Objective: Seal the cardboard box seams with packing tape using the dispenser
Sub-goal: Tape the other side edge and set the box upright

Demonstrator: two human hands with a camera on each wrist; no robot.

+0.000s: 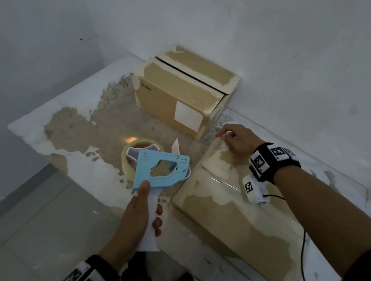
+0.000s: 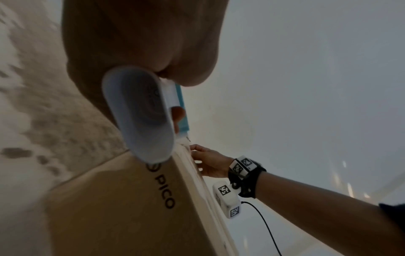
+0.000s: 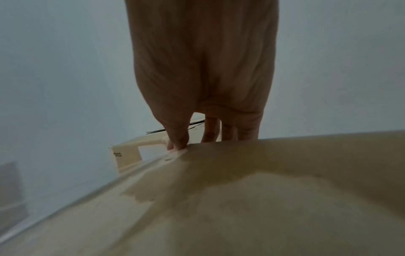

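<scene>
My left hand (image 1: 143, 219) (image 2: 140, 43) grips the white handle of a light-blue tape dispenser (image 1: 160, 172) (image 2: 142, 112), held just left of the near cardboard box (image 1: 227, 228) (image 2: 109, 207) (image 3: 241, 207). Its clear tape roll (image 1: 132, 157) sits on the far-left side of the dispenser. A strip of clear tape (image 1: 221, 180) lies across the near box's top. My right hand (image 1: 236, 137) (image 2: 210, 164) (image 3: 203, 69) rests on that box's far corner, thumb pressing the top edge and fingers reaching down over the far side. A second box (image 1: 181, 90) (image 3: 127, 154) stands behind, its top seam gaping.
Both boxes sit on a white table (image 1: 95, 175) with worn brown patches, pushed into a corner of white walls. The table's left edge drops to a tiled floor (image 1: 27, 225). A black cable (image 1: 305, 262) trails from my right wrist camera across the near box.
</scene>
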